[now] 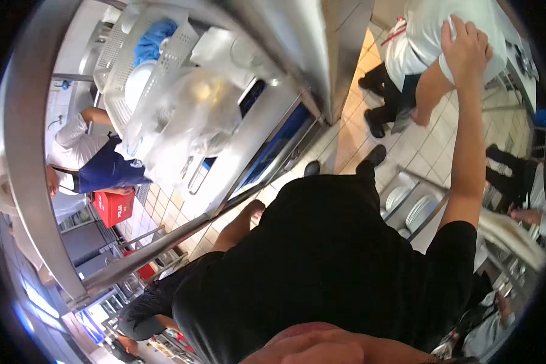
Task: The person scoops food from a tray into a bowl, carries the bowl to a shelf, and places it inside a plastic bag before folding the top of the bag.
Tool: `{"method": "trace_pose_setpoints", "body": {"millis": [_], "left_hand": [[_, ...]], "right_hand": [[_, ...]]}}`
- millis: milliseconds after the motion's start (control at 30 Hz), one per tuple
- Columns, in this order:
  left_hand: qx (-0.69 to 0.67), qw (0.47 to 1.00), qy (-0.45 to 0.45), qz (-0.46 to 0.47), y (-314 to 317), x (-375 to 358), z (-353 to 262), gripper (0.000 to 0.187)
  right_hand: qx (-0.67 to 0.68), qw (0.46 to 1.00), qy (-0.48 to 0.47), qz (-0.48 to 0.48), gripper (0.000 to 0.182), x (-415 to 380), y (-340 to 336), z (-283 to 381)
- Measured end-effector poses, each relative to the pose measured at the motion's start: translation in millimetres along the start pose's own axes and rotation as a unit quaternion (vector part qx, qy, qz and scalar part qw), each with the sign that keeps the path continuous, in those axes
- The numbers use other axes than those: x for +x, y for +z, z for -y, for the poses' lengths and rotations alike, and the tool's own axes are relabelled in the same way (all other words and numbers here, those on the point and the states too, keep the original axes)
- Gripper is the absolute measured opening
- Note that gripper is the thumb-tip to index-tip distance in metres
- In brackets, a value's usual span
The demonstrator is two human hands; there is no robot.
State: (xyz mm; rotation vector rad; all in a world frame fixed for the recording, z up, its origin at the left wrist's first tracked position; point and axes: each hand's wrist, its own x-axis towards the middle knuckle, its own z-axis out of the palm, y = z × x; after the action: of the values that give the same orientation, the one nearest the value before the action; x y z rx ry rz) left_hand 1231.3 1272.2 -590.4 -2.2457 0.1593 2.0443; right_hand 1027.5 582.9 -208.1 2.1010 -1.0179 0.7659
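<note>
My right hand [467, 51] is stretched forward at the right. Its fingers lie spread over the white sleeve [490, 56] of a co-worker, whose bare forearm hangs just below. My left hand [256, 210] shows only in part, low beside my black shirt [309, 242] and close to a metal rail [158, 249]; its fingers are mostly hidden. Ahead of that hand, on a steel counter [249, 151], clear plastic bags [191, 112] are heaped.
White perforated baskets [118, 54] hold a blue cloth [155, 39] and a white plate. A person in a blue apron [112, 167] stands left, near a red box [113, 207]. Stacked plates [421, 212] sit on a shelf to my right. Other people are farther right.
</note>
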Motion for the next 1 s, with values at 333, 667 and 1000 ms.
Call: {"method": "trace_pose_setpoints", "body": {"millis": [333,667,1000], "left_hand": [[0.283,0.878,0.319,-0.217,2.9,19.4,-320.7,0.017],[0.369,0.867,0.274,-0.194,-47.3,-27.8,-705.2,0.031],[0.378,0.885,0.266,-0.058,-191.9,44.9,-926.5,0.026]], "right_hand": [[0.077,0.995,0.049,-0.028,0.018,15.8,73.0,-100.9],[0.092,0.990,0.092,-0.045,0.016,21.4,157.1,-198.8],[0.042,0.969,0.239,-0.036,0.012,73.2,194.0,-226.5]]}}
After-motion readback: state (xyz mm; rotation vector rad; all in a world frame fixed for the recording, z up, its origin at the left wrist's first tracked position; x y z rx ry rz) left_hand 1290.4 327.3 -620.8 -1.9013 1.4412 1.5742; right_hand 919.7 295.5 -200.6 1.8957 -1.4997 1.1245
